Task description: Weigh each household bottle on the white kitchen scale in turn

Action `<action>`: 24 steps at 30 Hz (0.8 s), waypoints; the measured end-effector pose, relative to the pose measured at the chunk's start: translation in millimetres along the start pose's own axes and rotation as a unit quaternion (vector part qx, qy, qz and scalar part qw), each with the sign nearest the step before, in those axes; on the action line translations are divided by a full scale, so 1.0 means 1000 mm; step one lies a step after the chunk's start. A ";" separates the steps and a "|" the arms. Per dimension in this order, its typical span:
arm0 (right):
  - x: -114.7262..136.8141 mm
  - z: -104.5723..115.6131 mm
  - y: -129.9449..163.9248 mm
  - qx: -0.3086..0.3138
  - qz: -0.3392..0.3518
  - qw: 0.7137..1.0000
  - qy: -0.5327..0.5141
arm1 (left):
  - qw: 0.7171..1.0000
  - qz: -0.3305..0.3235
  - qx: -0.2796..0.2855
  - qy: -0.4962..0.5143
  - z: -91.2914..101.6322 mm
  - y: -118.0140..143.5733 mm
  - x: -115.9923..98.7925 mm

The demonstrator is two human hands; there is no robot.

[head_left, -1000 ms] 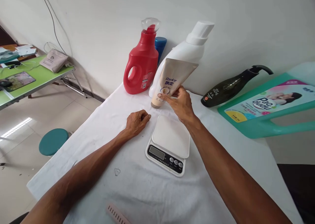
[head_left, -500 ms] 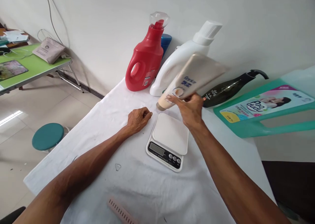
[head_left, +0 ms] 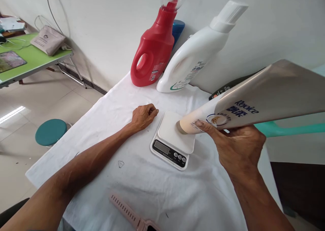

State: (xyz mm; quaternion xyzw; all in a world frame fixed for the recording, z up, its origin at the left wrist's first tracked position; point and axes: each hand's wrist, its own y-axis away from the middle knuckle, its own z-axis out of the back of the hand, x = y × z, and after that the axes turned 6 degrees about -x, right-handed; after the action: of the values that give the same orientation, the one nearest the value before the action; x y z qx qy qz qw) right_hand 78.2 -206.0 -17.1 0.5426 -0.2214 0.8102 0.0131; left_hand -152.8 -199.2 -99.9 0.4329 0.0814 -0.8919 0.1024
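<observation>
My right hand [head_left: 240, 146] grips a large cream and silver-beige Rejoice bottle [head_left: 243, 106], thumb on its front face. The bottle tilts with its dark cap end down and left, over the plate of a white digital kitchen scale [head_left: 165, 129]; whether the cap touches the plate I cannot tell. My left hand [head_left: 144, 117] rests curled on the white cloth, just left of the scale; its fingers are closed and nothing shows in them. The scale has a small display and several round buttons along its front.
At the back stand a red detergent bottle [head_left: 153, 51], a white bottle [head_left: 193, 55] and a blue bottle [head_left: 178, 28]. Behind the Rejoice bottle are a dark pump bottle [head_left: 230, 85] and a green jug [head_left: 286, 129]. A pink watch [head_left: 127, 209] lies in front. A green stool [head_left: 50, 132] stands left.
My right hand has brought the Rejoice bottle nearer and to the right, its cap end now over the scale. The left hand has stayed put. More of the watch shows as the view shifts.
</observation>
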 end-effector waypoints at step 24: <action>-0.046 0.013 0.038 -0.065 -0.100 0.976 -0.182 | 1.000 -0.008 -0.009 0.024 0.000 -0.001 0.003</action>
State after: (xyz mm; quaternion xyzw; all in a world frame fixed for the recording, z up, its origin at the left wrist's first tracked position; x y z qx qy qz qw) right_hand 98.4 -235.0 -66.3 0.6986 -0.2172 0.6760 0.0884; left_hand -154.9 -198.4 -101.8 0.4530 0.0948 -0.8811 0.0973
